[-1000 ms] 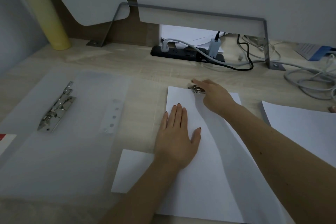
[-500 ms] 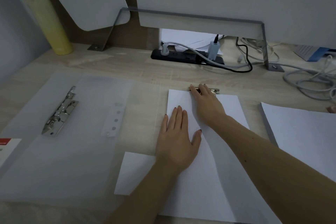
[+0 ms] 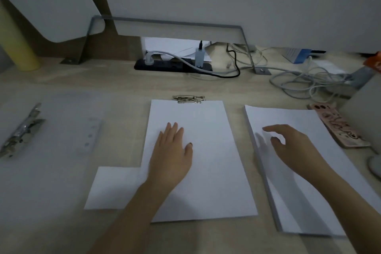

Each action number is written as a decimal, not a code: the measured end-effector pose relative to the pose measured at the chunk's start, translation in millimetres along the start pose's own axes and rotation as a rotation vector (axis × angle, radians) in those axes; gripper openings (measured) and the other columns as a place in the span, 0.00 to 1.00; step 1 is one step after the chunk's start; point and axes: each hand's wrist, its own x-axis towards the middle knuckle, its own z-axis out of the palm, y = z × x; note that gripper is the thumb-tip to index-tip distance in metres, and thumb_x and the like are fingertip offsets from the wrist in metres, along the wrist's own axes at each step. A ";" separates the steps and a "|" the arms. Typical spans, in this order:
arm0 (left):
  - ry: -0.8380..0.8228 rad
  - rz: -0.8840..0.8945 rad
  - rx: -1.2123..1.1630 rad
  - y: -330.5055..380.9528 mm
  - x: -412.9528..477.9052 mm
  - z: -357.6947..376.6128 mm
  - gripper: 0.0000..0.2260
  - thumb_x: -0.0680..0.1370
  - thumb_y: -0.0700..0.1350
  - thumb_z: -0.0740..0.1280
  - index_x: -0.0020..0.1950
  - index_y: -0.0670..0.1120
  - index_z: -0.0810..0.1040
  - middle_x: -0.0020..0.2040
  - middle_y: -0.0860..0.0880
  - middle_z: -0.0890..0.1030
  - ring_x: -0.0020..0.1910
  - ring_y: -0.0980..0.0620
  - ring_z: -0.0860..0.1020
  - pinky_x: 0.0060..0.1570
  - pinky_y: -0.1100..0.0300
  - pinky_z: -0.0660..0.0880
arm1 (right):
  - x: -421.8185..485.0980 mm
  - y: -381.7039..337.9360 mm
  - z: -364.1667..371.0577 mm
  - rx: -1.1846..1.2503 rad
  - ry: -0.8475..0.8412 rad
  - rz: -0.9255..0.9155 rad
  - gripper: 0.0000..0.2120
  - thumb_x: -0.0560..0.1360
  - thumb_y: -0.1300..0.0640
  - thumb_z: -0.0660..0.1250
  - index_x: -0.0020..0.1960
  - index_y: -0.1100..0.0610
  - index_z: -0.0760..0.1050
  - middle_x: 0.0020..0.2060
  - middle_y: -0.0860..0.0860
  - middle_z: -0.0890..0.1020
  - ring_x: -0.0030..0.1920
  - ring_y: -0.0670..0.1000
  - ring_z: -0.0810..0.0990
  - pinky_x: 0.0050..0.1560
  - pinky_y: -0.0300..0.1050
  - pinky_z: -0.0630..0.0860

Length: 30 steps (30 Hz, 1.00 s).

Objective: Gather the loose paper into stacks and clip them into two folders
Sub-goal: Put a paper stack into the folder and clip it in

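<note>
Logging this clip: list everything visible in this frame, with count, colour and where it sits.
centre paper stack: 1, white, middle of the desk
metal clip: 1, silver, at that stack's far edge
right paper stack: 1, white, right of the centre one
small sheet: 1, white, jutting out at the centre stack's lower left
translucent folder: 1, frosted, left side
lever clip: 1, silver, on the folder
yellow cylinder: 1, yellow, far left corner
power strip: 1, black, at the back
cables: several, grey and black, back right
phone: 1, pink case, right edge
left hand: 1, flat on the centre stack
right hand: 1, over the right stack, holding nothing
</note>
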 end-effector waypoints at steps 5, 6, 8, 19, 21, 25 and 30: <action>-0.283 0.066 -0.590 82.0 -22.9 14.5 0.22 0.81 0.48 0.57 0.75 0.49 0.58 0.77 0.55 0.57 0.75 0.59 0.53 0.69 0.66 0.51 | -20.7 40.3 0.1 -0.044 -0.039 0.035 0.16 0.78 0.63 0.57 0.64 0.60 0.73 0.63 0.56 0.76 0.63 0.56 0.74 0.61 0.44 0.67; -0.370 0.028 -0.672 92.4 -23.3 16.7 0.22 0.81 0.48 0.57 0.75 0.50 0.59 0.76 0.55 0.58 0.75 0.57 0.56 0.67 0.65 0.55 | -22.8 44.0 4.3 -0.050 -0.040 0.021 0.15 0.78 0.63 0.57 0.63 0.60 0.74 0.62 0.56 0.77 0.61 0.56 0.75 0.59 0.44 0.68; -0.488 -0.092 -0.829 111.5 -21.4 21.2 0.22 0.80 0.48 0.59 0.74 0.50 0.60 0.74 0.52 0.63 0.72 0.53 0.63 0.63 0.64 0.60 | -26.4 51.3 11.8 -0.072 -0.010 -0.020 0.14 0.79 0.62 0.57 0.61 0.59 0.75 0.60 0.55 0.79 0.58 0.56 0.77 0.54 0.41 0.69; -0.423 -0.506 -1.095 146.2 17.6 29.9 0.04 0.77 0.38 0.59 0.42 0.42 0.70 0.36 0.47 0.70 0.35 0.54 0.71 0.37 0.62 0.74 | -25.7 54.7 11.0 -0.111 0.012 -0.058 0.16 0.80 0.61 0.53 0.65 0.58 0.71 0.62 0.54 0.76 0.57 0.55 0.77 0.54 0.42 0.71; -0.436 -0.514 -1.027 149.7 20.1 30.8 0.04 0.77 0.38 0.60 0.41 0.43 0.69 0.35 0.48 0.68 0.32 0.54 0.68 0.36 0.63 0.72 | -23.8 52.8 10.0 -0.106 0.001 -0.051 0.16 0.80 0.60 0.53 0.65 0.57 0.71 0.62 0.54 0.76 0.56 0.55 0.77 0.52 0.43 0.71; -0.418 -0.465 -0.987 155.3 19.3 43.5 0.14 0.76 0.41 0.61 0.60 0.38 0.73 0.55 0.38 0.77 0.49 0.47 0.75 0.57 0.57 0.73 | -20.4 48.6 7.6 -0.066 -0.021 -0.039 0.16 0.80 0.53 0.53 0.66 0.51 0.70 0.60 0.53 0.76 0.54 0.53 0.77 0.47 0.40 0.66; -0.425 -0.423 -1.142 151.0 10.9 50.7 0.15 0.77 0.40 0.58 0.60 0.38 0.74 0.56 0.41 0.79 0.54 0.45 0.78 0.59 0.54 0.75 | -18.5 43.1 6.7 -0.008 -0.034 0.008 0.18 0.79 0.47 0.53 0.65 0.50 0.71 0.62 0.53 0.75 0.55 0.53 0.76 0.49 0.40 0.64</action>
